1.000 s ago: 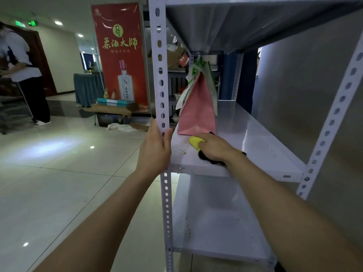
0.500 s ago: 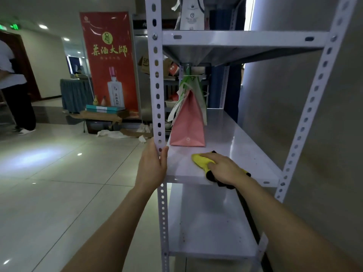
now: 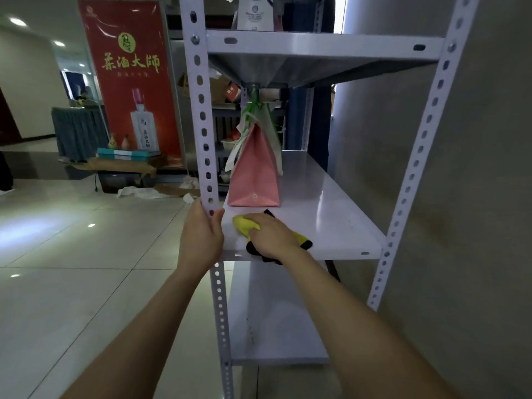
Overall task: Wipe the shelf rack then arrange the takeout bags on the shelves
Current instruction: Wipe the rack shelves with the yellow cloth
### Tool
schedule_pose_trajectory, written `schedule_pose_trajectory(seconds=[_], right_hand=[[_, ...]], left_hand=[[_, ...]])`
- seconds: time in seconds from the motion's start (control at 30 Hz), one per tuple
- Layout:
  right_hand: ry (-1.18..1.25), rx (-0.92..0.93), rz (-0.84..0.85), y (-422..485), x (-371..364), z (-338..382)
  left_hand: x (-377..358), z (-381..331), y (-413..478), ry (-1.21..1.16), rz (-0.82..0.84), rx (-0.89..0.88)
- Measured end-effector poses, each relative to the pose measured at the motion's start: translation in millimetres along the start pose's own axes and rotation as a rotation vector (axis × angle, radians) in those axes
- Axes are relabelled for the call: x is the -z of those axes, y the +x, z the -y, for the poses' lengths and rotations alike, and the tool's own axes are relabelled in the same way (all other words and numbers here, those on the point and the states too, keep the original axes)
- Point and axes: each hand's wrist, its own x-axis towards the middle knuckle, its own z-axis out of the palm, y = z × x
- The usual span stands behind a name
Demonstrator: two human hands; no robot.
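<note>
Head view: my hands at the middle shelf

Below the middle shelf (image 3: 331,211), the lower shelf (image 3: 273,326) carries a line of small specks. At the middle shelf's front left corner my left hand (image 3: 201,240) grips the perforated post (image 3: 201,110), thumb and fingers curled round it. Just beside it, at the shelf's front edge, my right hand (image 3: 273,234) presses a yellow and black cloth (image 3: 244,224) down, fingers bent over it. Behind the cloth on that shelf a pink takeout bag (image 3: 253,174) stands upright. Above, a white bag (image 3: 254,12) sits on the top shelf (image 3: 316,46). Far left stands a red banner (image 3: 129,76).
</note>
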Motion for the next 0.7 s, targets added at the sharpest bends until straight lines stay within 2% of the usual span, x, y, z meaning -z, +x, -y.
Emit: schedule_pose_trajectory(seconds=[0.07, 0.1, 0.17, 0.2, 0.23, 0.3, 0.4, 0.5, 0.7], right_hand=[[0.041, -0.065, -0.071, -22.1, 26.0, -38.1], [0.046, -0.107, -0.116, -34.5, 41.0, -59.4], [0.023, -0.215, -0.211, -55.3, 70.6, -98.5], [0.005, -0.265, -0.245, -61.3, 82.1, -112.9], [-0.012, -0.296, -0.26, -63.4, 89.4, -123.7], [-0.062, -0.296, -0.23, -59.8, 92.1, -132.6], [-0.127, -0.261, -0.18, -42.7, 88.6, -139.2], [-0.147, -0.278, -0.12, -7.4, 97.3, -152.0], [-0.109, -0.335, -0.052, 97.9, 117.8, -175.3]], left_hand=[[2.1, -7.3, -5.0, 0.001, -0.034, 0.071], [1.2, -10.7, -10.6, 0.046, -0.122, 0.077], [-5.2, -22.3, -26.5, 0.155, -0.358, -0.073], [-12.3, -31.1, -32.5, 0.188, -0.396, -0.201], [-23.0, -38.6, -35.7, 0.226, -0.339, -0.33], [-49.4, -49.9, -32.3, 0.346, -0.062, -0.483], [-79.4, -55.8, -8.2, 0.51, 0.305, -0.345], [-94.6, -39.8, 12.0, 0.638, 0.432, -0.268], [-95.6, -36.3, 7.1, 0.674, 0.487, -0.281]])
